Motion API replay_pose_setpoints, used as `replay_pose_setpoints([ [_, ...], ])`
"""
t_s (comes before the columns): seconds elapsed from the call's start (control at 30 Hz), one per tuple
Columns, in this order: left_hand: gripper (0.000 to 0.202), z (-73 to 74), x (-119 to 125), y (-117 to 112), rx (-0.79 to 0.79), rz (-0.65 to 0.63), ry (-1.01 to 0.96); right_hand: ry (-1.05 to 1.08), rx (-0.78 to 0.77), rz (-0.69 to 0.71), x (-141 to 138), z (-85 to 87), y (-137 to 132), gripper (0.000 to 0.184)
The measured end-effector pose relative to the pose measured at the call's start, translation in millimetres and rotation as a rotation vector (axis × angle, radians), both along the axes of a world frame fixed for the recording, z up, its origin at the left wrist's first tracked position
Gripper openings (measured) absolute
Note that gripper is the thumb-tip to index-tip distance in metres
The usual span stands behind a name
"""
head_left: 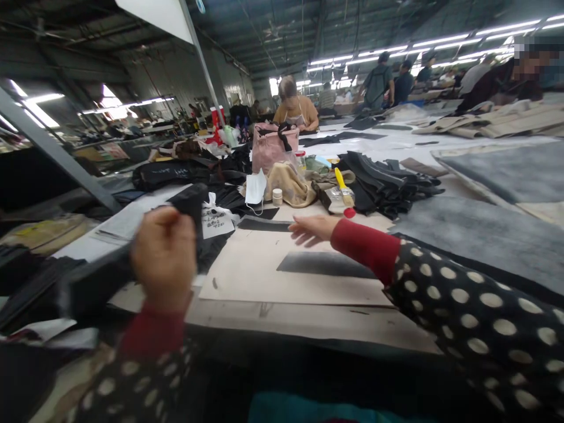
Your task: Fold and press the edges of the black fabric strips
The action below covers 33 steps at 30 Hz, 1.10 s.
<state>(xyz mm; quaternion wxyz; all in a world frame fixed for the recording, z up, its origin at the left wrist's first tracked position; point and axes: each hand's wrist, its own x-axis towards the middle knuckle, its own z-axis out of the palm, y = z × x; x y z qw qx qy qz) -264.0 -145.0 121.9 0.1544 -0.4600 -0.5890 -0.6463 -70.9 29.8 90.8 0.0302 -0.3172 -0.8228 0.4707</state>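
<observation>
My left hand (164,258) is closed around a strip of black material (187,204) that it holds up at the left of the table; the hand is blurred. My right hand (311,228) reaches out over the brown paper sheet (247,276) with its fingers stretched and apart, holding nothing. It hovers near a narrow black strip (263,225) lying on the paper. A darker smudged band (324,264) lies under my right forearm. A white tag with handwriting (215,221) hangs by the held strip.
A brush with a yellow handle (342,189) rests on a pile of black pieces (388,183). A pink bag (273,148), a face mask (255,188) and a small jar (277,196) stand behind. Grey felt sheets (484,235) lie at right. People work at the far tables.
</observation>
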Motion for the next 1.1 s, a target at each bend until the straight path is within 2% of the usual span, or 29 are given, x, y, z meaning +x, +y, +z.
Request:
replay_pose_setpoints([
  [0.03,0.014,-14.3,20.6,3.6,-0.101,-0.039,0.261,0.086,-0.259,0.026,9.3,1.7,-15.3,0.071],
  [0.07,0.017,-30.3,43.2,6.3,-0.181,-0.162,0.456,0.127,-0.44,0.044,19.8,0.4,-30.5,0.074],
  [0.1,0.021,-46.7,66.2,7.8,-0.261,-0.309,0.581,0.16,-0.537,0.029,31.1,-4.1,-44.5,0.076],
  [0.13,0.023,-62.7,88.0,7.9,-0.344,-0.431,0.663,0.195,-0.57,0.013,43.0,-11.7,-56.3,0.073],
  [0.2,0.025,-89.0,122.7,4.5,-0.453,-0.563,0.683,0.257,-0.495,-0.019,67.6,-33.7,-72.1,0.059],
  [0.23,0.026,-98.1,134.2,1.8,-0.493,-0.627,0.676,0.282,-0.456,-0.036,79.6,-46.0,-76.7,0.054],
  [0.3,0.028,-107.1,145.4,-2.7,-0.533,-0.738,0.657,0.309,-0.441,-0.099,101.6,-67.1,-82.1,0.045],
  [0.37,0.029,-105.7,144.9,-3.4,-0.532,-0.765,0.656,0.297,-0.41,-0.167,120.1,-78.1,-86.5,0.038],
  [0.4,0.031,-102.5,142.0,-1.8,-0.536,-0.732,0.658,0.286,-0.345,-0.185,128.3,-78.9,-89.0,0.036],
  [0.47,0.036,-94.0,133.3,4.2,-0.603,-0.629,0.667,0.291,-0.109,-0.168,143.5,-73.2,-94.0,0.03],
  [0.5,0.037,-89.5,128.0,8.0,-0.668,-0.594,0.672,0.309,0.031,-0.142,151.1,-68.2,-95.9,0.027],
  [0.57,0.028,-81.3,115.7,14.8,-0.837,-0.61,0.675,0.353,0.259,-0.093,166.9,-58.0,-97.0,0.024],
  [0.63,0.02,-73.8,101.8,19.0,-0.984,-0.671,0.641,0.363,0.377,-0.108,183.2,-51.0,-93.6,0.023],
  [0.73,0.019,-62.8,80.7,22.8,-1.076,-0.687,0.487,0.296,0.398,-0.23,204.0,-48.7,-81.0,0.021],
  [0.87,0.024,-54.5,60.5,36.9,-1.107,-0.716,0.183,0.283,0.224,-0.416,215.0,-54.1,-57.6,0.032],
  [0.97,0.033,-57.7,52.3,55.6,-1.058,-0.794,-0.041,0.303,0.148,-0.544,212.3,-60.0,-40.8,0.047],
  [1.1,0.041,-69.1,45.1,78.1,-1.043,-0.848,-0.218,0.29,0.271,-0.598,205.2,-69.4,-25.3,0.05],
])
